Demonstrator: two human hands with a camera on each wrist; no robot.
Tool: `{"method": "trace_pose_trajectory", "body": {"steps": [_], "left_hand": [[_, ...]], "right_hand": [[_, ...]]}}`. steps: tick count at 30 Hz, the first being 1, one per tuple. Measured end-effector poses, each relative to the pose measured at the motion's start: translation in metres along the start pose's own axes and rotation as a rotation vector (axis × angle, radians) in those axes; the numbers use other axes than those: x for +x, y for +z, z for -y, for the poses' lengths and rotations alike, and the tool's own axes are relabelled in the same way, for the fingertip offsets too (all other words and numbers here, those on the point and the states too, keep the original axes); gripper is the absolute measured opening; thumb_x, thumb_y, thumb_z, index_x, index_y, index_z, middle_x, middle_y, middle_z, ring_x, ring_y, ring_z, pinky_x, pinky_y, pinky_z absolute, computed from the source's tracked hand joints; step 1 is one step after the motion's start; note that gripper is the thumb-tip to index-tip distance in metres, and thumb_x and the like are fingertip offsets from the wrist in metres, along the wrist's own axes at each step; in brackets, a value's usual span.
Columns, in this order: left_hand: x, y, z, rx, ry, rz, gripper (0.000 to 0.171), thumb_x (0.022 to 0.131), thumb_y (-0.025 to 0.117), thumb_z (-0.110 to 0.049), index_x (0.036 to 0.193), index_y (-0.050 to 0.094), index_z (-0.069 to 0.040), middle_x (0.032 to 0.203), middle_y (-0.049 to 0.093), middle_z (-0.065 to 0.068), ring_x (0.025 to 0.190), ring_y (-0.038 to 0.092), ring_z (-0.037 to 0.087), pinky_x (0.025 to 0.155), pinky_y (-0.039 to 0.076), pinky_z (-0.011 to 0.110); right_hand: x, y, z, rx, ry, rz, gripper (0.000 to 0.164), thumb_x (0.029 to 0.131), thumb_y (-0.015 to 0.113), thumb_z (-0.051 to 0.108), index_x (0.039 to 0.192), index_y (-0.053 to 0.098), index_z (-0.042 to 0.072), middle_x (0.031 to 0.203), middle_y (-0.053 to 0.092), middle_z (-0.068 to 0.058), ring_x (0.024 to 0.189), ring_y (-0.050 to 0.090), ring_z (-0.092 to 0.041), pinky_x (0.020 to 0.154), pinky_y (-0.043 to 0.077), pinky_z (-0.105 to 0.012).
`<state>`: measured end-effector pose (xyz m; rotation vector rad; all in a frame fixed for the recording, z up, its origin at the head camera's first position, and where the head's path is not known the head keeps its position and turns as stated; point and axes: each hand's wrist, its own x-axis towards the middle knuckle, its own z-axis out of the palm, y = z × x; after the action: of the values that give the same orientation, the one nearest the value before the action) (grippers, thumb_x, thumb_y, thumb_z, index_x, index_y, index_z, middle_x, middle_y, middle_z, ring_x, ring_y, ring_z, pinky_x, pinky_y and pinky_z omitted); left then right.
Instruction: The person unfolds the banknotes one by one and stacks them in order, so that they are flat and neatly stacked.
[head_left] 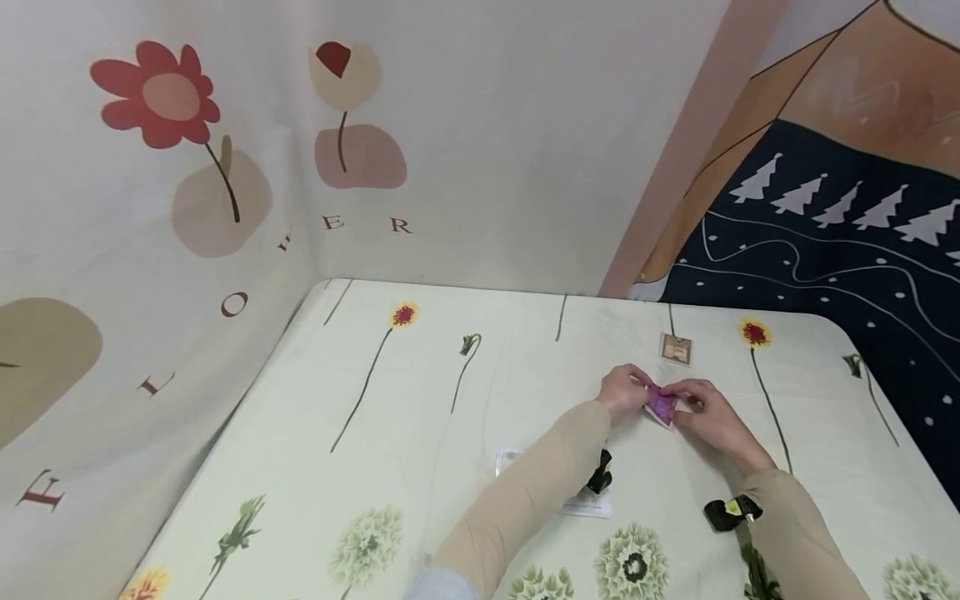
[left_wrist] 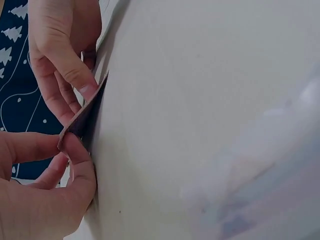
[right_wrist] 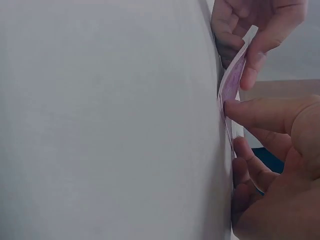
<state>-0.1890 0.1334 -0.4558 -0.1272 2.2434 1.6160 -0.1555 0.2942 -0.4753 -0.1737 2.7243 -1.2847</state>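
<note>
Both hands hold a small, thin purple piece with white edges (head_left: 662,406), like a folded paper or card, low over the floral tablecloth. My left hand (head_left: 624,392) pinches its left edge between thumb and forefinger. On the other side, my right hand (head_left: 712,417) grips it, with fingertips along its top and right edges. Seen nearly edge-on in the left wrist view, the purple piece (left_wrist: 85,117) looks bent, its inner side dark. The right wrist view shows its purple face (right_wrist: 232,85) between the fingers, bowed away from a pale back layer.
A small brown square card (head_left: 677,349) lies behind the hands on the tablecloth (head_left: 420,467). Under my left forearm is a pale, flat sheet or sleeve (head_left: 588,504), partly hidden. Printed cloth hangs (head_left: 487,167) behind the table's back edge.
</note>
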Motion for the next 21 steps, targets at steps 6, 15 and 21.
{"method": "trace_pose_trajectory", "body": {"steps": [6,15,21], "left_hand": [[-0.003,-0.005,0.007,-0.028,0.012,0.0,0.021,0.077,0.062,0.01,0.088,0.068,-0.006,0.072,0.058,0.0,0.061,0.049,0.009,0.053,0.04,0.019],[-0.003,-0.022,0.022,-0.171,0.052,-0.006,0.024,0.077,0.066,0.014,0.095,0.066,-0.002,0.076,0.058,0.001,0.066,0.056,0.012,0.06,0.054,0.025],[-0.003,-0.029,0.027,-0.243,0.058,-0.017,0.027,0.077,0.067,0.015,0.096,0.063,-0.002,0.078,0.056,0.003,0.069,0.058,0.015,0.064,0.057,0.028]], "right_hand": [[-0.009,0.003,0.003,-0.009,0.002,-0.024,0.032,0.085,0.064,-0.003,0.117,0.062,-0.007,0.115,0.055,-0.026,0.096,0.05,-0.032,0.077,0.043,-0.039],[-0.021,0.01,0.01,0.024,0.003,-0.083,0.029,0.094,0.061,0.007,0.119,0.06,-0.006,0.106,0.062,-0.02,0.088,0.055,-0.015,0.07,0.046,-0.021],[-0.018,0.018,0.019,0.157,-0.016,-0.091,0.031,0.095,0.059,0.006,0.121,0.057,-0.01,0.114,0.06,-0.028,0.088,0.057,0.001,0.074,0.05,-0.017]]}}
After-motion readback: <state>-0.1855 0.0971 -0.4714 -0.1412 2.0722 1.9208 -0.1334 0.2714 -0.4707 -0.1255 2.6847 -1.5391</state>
